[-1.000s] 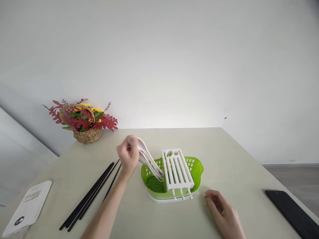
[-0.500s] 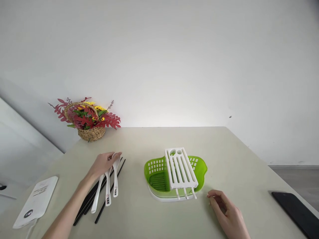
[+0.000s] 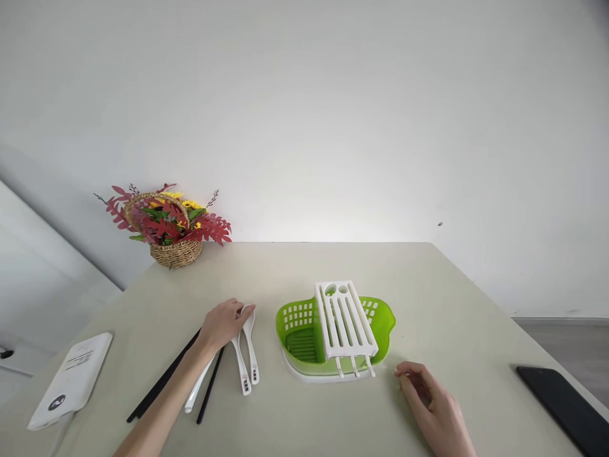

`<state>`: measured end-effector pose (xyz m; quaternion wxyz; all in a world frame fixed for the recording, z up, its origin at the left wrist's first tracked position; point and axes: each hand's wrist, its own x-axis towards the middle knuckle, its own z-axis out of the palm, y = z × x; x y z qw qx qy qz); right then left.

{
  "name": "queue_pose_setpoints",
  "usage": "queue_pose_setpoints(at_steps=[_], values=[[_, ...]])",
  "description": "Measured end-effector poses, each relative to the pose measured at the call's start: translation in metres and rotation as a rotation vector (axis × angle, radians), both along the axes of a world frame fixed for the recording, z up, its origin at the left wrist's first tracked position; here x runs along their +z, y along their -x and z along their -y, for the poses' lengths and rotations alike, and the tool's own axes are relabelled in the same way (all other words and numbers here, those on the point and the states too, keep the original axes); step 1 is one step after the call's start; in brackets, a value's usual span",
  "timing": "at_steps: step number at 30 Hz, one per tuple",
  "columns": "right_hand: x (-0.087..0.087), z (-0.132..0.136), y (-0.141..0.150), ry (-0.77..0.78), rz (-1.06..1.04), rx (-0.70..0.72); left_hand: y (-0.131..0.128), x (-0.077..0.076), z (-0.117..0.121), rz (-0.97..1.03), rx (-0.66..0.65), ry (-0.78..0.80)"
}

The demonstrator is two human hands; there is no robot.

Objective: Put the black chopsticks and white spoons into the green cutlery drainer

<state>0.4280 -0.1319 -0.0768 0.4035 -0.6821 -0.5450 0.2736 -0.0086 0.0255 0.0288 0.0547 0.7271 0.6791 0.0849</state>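
Your left hand [image 3: 221, 325] palm-down, thumb on white long-handled spoon [image 3: 251, 349], grip unclear; right hand [image 3: 435, 406] half-curled, narrow, inside beige table's [image 3: 466, 330] right edge.

A pale wall [image 3: 304, 127], brightest low at centre; a greenish-beige table [image 3: 266, 266]; grey floor [image 3: 561, 339], perhaps wood-grained, at right.

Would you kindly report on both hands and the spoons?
Left hand at white long-handled spoons, grip unclear. Right hand loosely curled beside green perforated plastic basket. Black slender chopsticks close by spoons.

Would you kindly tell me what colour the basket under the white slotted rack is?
The basket is green, shown best in the head view.
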Motion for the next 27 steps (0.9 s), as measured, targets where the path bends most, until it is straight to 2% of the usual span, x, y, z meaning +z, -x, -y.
queue_pose_setpoints(at_steps=[4, 7, 10, 13, 15, 17, 18, 20, 23, 27], values=[[0.004, 0.001, 0.001, 0.008, 0.0, -0.005, -0.005, -0.003, 0.005, 0.007, 0.037, -0.038], [0.007, 0.002, 0.001, 0.004, -0.008, -0.011, -0.009, 0.005, 0.009, 0.04, 0.055, -0.046], [0.008, 0.002, 0.002, -0.006, -0.013, -0.007, -0.013, 0.022, 0.011, 0.053, 0.07, -0.121], [0.007, 0.001, 0.002, 0.003, -0.008, -0.007, -0.026, 0.049, 0.015, 0.095, 0.044, -0.324], [0.006, 0.001, 0.002, 0.014, -0.004, -0.005, -0.046, 0.069, 0.025, 0.199, -0.066, -0.498], [0.005, 0.0, 0.001, 0.023, 0.002, -0.007, -0.077, 0.089, 0.042, 0.319, -0.243, -0.641], [0.005, 0.0, 0.001, 0.028, 0.004, -0.008, -0.095, 0.098, 0.053, 0.36, -0.33, -0.683], [0.006, 0.0, 0.002, 0.037, 0.005, -0.014, -0.133, 0.111, 0.076, 0.383, -0.489, -0.668], [0.009, 0.001, 0.004, 0.033, -0.017, -0.005, -0.181, 0.114, 0.105, 0.327, -0.634, -0.582], [0.014, 0.002, 0.008, -0.016, -0.06, -0.007, -0.215, 0.094, 0.113, 0.237, -0.634, -0.564]])
